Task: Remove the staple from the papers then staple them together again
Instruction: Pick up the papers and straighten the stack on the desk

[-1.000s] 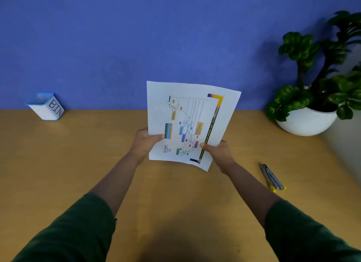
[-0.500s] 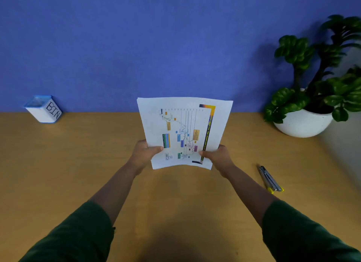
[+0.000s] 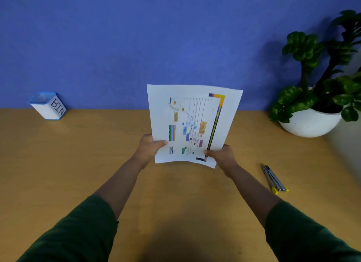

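Both hands hold the papers (image 3: 195,113) upright above the middle of the wooden table (image 3: 78,164). The top sheet is white with a colourful printed chart. My left hand (image 3: 149,147) pinches the lower left edge, thumb on the front. My right hand (image 3: 221,156) grips the lower right corner, thumb on the front too. No staple can be made out on the sheets. A slim metal stapler with yellow ends (image 3: 274,179) lies flat on the table to the right of my right forearm.
A small white and blue box marked BIN (image 3: 47,106) stands tilted at the back left against the blue wall. A green plant in a white bowl-shaped pot (image 3: 310,121) stands at the back right.
The papers have turned from a slant to nearly upright and sit a little straighter between the hands. Both hands keep their grip. The stapler has not moved.
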{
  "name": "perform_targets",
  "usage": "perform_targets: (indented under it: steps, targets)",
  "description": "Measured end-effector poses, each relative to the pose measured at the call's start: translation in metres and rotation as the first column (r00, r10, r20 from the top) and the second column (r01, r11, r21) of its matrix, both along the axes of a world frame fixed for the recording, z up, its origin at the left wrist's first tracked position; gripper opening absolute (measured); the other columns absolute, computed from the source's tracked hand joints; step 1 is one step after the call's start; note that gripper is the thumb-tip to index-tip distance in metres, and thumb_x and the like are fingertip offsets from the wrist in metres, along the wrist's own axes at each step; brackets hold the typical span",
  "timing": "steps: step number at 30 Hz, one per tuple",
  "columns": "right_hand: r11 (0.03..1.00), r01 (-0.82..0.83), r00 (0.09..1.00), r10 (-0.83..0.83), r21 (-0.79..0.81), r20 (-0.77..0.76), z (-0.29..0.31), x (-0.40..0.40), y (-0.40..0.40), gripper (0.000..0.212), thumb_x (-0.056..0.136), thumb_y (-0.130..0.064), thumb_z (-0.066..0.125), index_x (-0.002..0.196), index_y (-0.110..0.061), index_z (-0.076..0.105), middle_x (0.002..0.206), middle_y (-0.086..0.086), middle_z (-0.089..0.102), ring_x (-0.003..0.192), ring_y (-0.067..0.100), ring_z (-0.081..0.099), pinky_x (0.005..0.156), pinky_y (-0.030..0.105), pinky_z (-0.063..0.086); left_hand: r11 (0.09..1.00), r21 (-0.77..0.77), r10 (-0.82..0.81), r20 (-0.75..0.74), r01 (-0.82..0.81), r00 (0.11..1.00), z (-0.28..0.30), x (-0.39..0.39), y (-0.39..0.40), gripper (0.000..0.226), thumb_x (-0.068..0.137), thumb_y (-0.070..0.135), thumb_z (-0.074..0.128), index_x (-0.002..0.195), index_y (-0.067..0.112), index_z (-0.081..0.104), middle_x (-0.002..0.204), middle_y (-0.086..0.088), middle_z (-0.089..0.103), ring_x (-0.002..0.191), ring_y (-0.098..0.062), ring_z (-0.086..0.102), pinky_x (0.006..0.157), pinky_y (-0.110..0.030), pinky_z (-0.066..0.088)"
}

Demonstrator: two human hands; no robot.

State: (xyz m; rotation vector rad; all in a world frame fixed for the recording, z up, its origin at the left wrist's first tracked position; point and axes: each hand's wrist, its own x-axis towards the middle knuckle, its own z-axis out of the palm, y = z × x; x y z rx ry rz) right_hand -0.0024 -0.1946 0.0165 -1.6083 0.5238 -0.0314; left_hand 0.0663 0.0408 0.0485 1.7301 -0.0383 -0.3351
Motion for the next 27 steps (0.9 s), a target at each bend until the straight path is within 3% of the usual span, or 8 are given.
perform_targets:
  steps: [6, 13, 18, 21, 27]
  targets:
    - [0.999, -0.016, 0.998, 0.014, -0.039, -0.061, -0.008, -0.005, 0.001, 0.041, 0.075, 0.003, 0.071, 0.115, 0.000, 0.063, 0.118, 0.016, 0.066, 0.096, 0.026, 0.065, 0.088, 0.039, 0.053, 0.999, 0.035, -0.014, -0.050, 0.016, 0.999, -0.013, -0.005, -0.001, 0.029, 0.088, -0.001, 0.059, 0.116, 0.003, 0.064, 0.109, -0.007, 0.066, 0.088, -0.020, 0.065, 0.068, -0.021, 0.052]
    - [1.000, 0.003, 1.000, -0.003, -0.015, -0.019, -0.003, 0.000, -0.002, 0.040, 0.075, 0.001, 0.071, 0.114, -0.003, 0.064, 0.114, 0.013, 0.068, 0.091, 0.023, 0.066, 0.082, 0.033, 0.053, 1.000, -0.008, 0.025, 0.000, -0.025, 1.000, -0.005, 0.001, -0.004, 0.030, 0.089, 0.000, 0.057, 0.118, 0.004, 0.063, 0.106, -0.003, 0.066, 0.085, -0.012, 0.065, 0.066, -0.016, 0.051]
    - [0.997, -0.030, 0.995, 0.023, -0.069, -0.102, -0.019, -0.011, 0.000, 0.040, 0.076, -0.002, 0.071, 0.115, -0.004, 0.064, 0.115, 0.011, 0.068, 0.099, 0.027, 0.064, 0.091, 0.041, 0.052, 0.999, 0.040, 0.003, -0.046, -0.001, 0.999, -0.015, -0.007, -0.004, 0.029, 0.090, 0.000, 0.055, 0.118, 0.004, 0.063, 0.106, -0.005, 0.065, 0.087, -0.018, 0.064, 0.069, -0.021, 0.052]
    - [0.994, -0.072, 0.995, 0.066, -0.086, -0.077, -0.012, -0.008, -0.004, 0.035, 0.080, -0.010, 0.070, 0.115, -0.008, 0.065, 0.111, 0.006, 0.068, 0.092, 0.020, 0.065, 0.078, 0.029, 0.052, 0.995, 0.101, 0.011, -0.004, -0.011, 1.000, -0.007, 0.002, -0.006, 0.028, 0.091, 0.001, 0.053, 0.116, 0.006, 0.064, 0.106, -0.004, 0.065, 0.093, -0.022, 0.063, 0.079, -0.029, 0.049]
    - [0.971, -0.239, 0.948, 0.231, -0.011, -0.219, -0.007, -0.011, -0.007, 0.019, 0.082, -0.013, 0.070, 0.100, -0.010, 0.066, 0.094, 0.006, 0.069, 0.072, 0.012, 0.063, 0.051, 0.017, 0.046, 0.936, 0.351, -0.021, 0.039, 0.005, 0.999, 0.010, 0.028, -0.018, 0.023, 0.085, 0.002, 0.053, 0.103, 0.007, 0.066, 0.093, -0.004, 0.065, 0.083, -0.022, 0.061, 0.073, -0.027, 0.046]
